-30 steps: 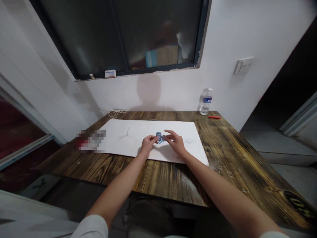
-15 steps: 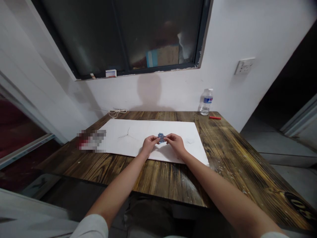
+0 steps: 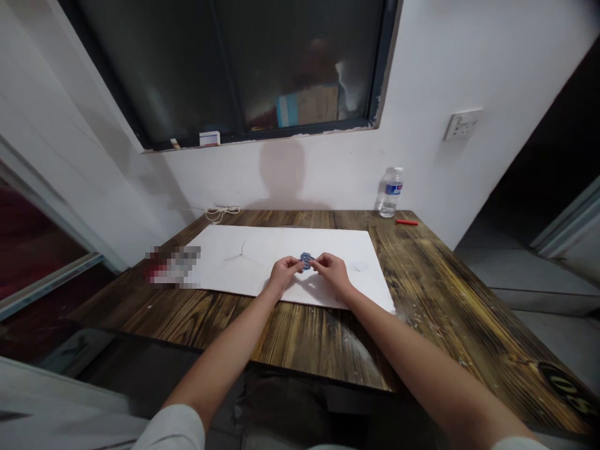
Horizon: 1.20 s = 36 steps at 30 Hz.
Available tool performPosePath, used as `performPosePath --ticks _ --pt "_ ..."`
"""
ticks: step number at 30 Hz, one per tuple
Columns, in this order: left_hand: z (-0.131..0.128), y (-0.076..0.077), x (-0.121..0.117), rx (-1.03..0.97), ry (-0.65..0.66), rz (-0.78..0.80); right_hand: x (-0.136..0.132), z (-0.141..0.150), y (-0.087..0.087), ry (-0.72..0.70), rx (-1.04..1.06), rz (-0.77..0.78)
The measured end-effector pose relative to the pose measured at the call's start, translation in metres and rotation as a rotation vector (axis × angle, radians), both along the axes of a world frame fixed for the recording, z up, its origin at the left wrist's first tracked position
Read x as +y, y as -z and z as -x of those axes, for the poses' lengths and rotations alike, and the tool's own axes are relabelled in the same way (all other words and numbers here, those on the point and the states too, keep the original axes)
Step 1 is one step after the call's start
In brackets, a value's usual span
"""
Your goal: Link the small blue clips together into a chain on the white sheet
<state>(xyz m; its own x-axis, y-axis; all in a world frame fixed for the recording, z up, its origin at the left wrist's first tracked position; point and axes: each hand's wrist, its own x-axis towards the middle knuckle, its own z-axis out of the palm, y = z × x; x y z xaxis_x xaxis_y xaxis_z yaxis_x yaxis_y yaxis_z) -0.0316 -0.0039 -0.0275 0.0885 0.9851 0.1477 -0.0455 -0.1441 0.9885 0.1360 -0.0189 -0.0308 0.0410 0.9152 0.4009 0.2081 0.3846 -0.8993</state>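
Over the middle of the white sheet (image 3: 225,278): our left hand (image 3: 284,272) and right hand (image 3: 334,271) are together, fingers nearly meeting.
Held piece: a small blue-and-white piece (image 3: 306,261) sits between our hands, pinched from both sides by the fingertips, just above the sheet. It is too small to tell what it is.
Sheet: it lies flat on the dark, burnt-looking wooden surface (image 3: 300,334), with a thin grey Y-shaped line (image 3: 241,251) at 10 o'clock from our hands.
At 2 o'clock: a plastic water bottle (image 3: 390,192) stands upright at the surface's far edge, against the wall, with a red stick (image 3: 406,222) lying just beside it.
At 10 o'clock: a coiled white cord (image 3: 222,214) lies at the far edge.
At 9 o'clock: a blurred patch (image 3: 173,267) on the surface hides whatever lies there.
At 12 o'clock: a dark window (image 3: 225,69) sits above, with a wall socket (image 3: 462,124) at 2 o'clock.
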Motion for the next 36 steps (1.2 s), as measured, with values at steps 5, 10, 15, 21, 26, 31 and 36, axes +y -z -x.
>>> performPosePath --ticks 5,10,15,21,26,31,36 --pt "0.000 0.001 0.000 0.018 0.038 -0.017 -0.001 0.002 0.000 -0.036 -0.001 0.022" --pt "0.000 0.000 0.001 -0.013 -0.016 -0.036 0.002 0.000 -0.001 -0.040 0.027 -0.004" --pt "0.002 0.000 0.002 -0.065 -0.159 -0.005 0.004 -0.010 -0.005 0.201 -0.112 -0.056" --pt "0.005 -0.001 0.000 -0.058 -0.242 0.000 -0.002 -0.007 -0.007 0.070 -0.678 -0.171" --pt "0.004 -0.003 -0.001 -0.055 -0.245 0.000 -0.012 0.001 -0.003 -0.130 -0.981 -0.221" --pt "0.004 -0.003 0.000 -0.051 -0.246 -0.001 -0.012 0.000 -0.009 -0.109 -1.061 -0.194" --pt "0.004 -0.003 -0.001 -0.042 -0.251 0.000 -0.007 -0.003 -0.018 -0.136 -1.120 -0.257"
